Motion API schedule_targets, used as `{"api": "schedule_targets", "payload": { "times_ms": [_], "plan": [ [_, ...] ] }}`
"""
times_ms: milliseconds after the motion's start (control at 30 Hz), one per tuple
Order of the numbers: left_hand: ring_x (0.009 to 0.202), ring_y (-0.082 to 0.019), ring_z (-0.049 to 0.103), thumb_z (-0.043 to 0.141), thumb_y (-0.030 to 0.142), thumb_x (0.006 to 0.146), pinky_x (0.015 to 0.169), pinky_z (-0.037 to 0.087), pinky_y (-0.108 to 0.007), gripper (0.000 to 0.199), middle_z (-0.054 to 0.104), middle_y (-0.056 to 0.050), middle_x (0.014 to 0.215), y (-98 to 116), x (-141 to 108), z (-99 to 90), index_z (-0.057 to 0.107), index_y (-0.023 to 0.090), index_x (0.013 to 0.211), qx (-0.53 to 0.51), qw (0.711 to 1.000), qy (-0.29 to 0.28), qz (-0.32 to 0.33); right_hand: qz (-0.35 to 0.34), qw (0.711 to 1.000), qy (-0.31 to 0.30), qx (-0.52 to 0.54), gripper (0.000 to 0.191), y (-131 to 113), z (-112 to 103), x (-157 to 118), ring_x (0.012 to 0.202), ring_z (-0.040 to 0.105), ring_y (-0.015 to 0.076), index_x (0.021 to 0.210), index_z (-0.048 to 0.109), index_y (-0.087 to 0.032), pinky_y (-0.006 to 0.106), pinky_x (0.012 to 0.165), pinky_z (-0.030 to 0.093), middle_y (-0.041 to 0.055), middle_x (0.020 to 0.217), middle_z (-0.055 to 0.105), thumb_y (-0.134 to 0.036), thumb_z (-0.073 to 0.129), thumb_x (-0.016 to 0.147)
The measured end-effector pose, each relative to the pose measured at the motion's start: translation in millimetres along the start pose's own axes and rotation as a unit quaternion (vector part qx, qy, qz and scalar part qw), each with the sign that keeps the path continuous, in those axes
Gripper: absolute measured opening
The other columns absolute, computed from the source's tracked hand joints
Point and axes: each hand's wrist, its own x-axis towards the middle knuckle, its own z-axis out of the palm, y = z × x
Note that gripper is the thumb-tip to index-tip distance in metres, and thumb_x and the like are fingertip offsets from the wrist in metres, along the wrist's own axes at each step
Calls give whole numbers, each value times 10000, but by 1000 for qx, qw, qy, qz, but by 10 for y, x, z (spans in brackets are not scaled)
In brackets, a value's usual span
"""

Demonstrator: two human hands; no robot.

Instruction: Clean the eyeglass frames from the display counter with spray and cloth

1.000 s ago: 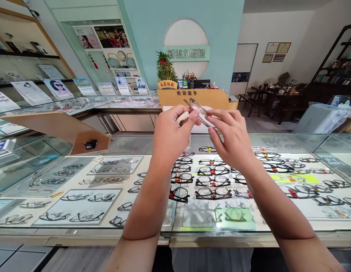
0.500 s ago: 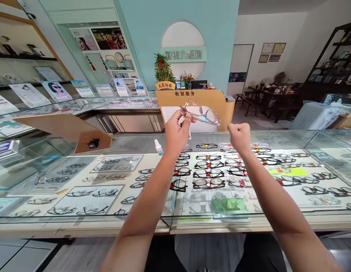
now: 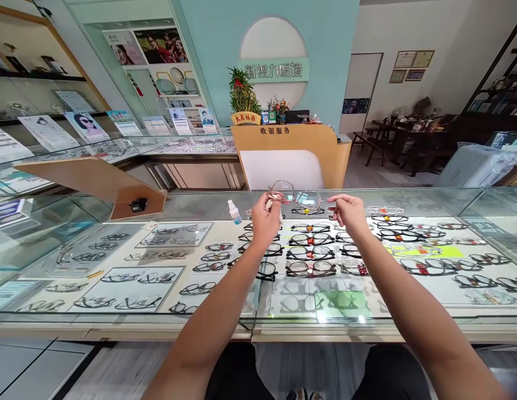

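My left hand is closed on thin-rimmed eyeglasses, gripping them at their left side. They hang above the glass counter with both lenses showing. A bit of white cloth is also pinched in that hand, partly covered by the fingers. My right hand hovers just right of the eyeglasses, a small gap from the rim. Its index finger points toward them and the other fingers are partly bent, with nothing visible in them. Beneath both hands lie rows of dark-framed glasses inside the case.
A small white spray bottle stands on the glass counter, left of my left hand. Further left is a tilted wooden board on a stand. A wooden cashier desk stands beyond the counter.
Both hands have come lower, and the eyeglasses have turned so their lenses face me more. My right hand has opened from a fist, its fingers stretching toward the eyeglasses.
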Motion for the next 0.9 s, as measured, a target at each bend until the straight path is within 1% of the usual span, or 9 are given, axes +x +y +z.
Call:
{"api": "schedule_targets", "payload": {
  "times_ms": [67, 167, 267, 367, 433, 533, 667, 800, 900],
  "plan": [
    [625, -156, 600, 686, 475, 954, 557, 431, -265, 267, 751, -45, 861, -12, 8, 16, 698, 212, 1001, -17, 1000, -1, -13, 16, 1000, -7, 9, 106, 13, 14, 12, 385, 406, 135, 769, 642, -237, 357, 779, 572, -114, 335, 356, -274, 563, 708],
    [591, -126, 548, 715, 488, 916, 550, 407, -242, 294, 705, -23, 757, -43, 37, 31, 675, 198, 943, -72, 995, -43, -54, 56, 993, -101, 29, 73, -48, -36, 17, 418, 304, 117, 756, 580, -246, 301, 583, 480, -117, 416, 309, -309, 594, 722],
    [503, -87, 453, 759, 495, 846, 492, 339, -228, 327, 645, 11, 688, -63, 67, 19, 662, 193, 923, -152, 974, -108, -130, 91, 964, -237, 85, 395, -116, -190, 20, 480, 192, 95, 638, 335, -262, 240, 464, 270, -102, 523, 249, -407, 672, 785],
    [454, -76, 415, 797, 500, 788, 454, 280, -224, 360, 596, 25, 635, -38, 68, -14, 667, 189, 915, -191, 950, -169, -182, 76, 902, -399, 148, 642, -79, -357, 16, 479, 79, 80, 630, 177, -263, 227, 444, 177, -124, 525, 93, -543, 684, 908],
    [439, -71, 401, 821, 509, 770, 447, 272, -225, 376, 578, 26, 613, -3, 47, -35, 666, 184, 881, -200, 937, -212, -194, 78, 862, -479, 148, 734, -3, -419, 6, 442, 58, 59, 597, 179, -267, 223, 421, 139, -143, 501, 62, -639, 751, 866],
    [465, -70, 434, 857, 539, 773, 457, 306, -224, 408, 589, 17, 652, 55, -4, -46, 694, 176, 864, -203, 925, -261, -188, 102, 793, -589, 119, 796, 86, -423, -22, 397, 128, 45, 522, 208, -266, 230, 401, 143, -134, 456, 150, -631, 878, 750],
    [576, -90, 533, 884, 566, 791, 529, 400, -221, 419, 633, -9, 744, 116, -64, -34, 754, 181, 893, -194, 916, -304, -175, 125, 704, -695, 70, 715, 53, -336, -72, 433, 235, 51, 495, 313, -232, 229, 432, 184, -97, 475, 282, -488, 905, 804],
    [619, -127, 571, 883, 607, 793, 566, 432, -243, 446, 651, -33, 722, 150, -101, -39, 769, 182, 868, -176, 906, -347, -164, 136, 702, -697, 41, 628, -5, -220, -119, 467, 223, 49, 546, 406, -209, 227, 449, 177, -98, 501, 310, -500, 848, 884],
    [623, -157, 592, 877, 652, 778, 588, 457, -268, 482, 661, -45, 690, 159, -113, -56, 773, 187, 849, -141, 904, -369, -162, 146, 756, -634, 68, 449, 22, -119, -140, 466, 206, 52, 742, 579, -188, 214, 448, 169, -123, 537, 298, -531, 806, 922]
  ]
}}
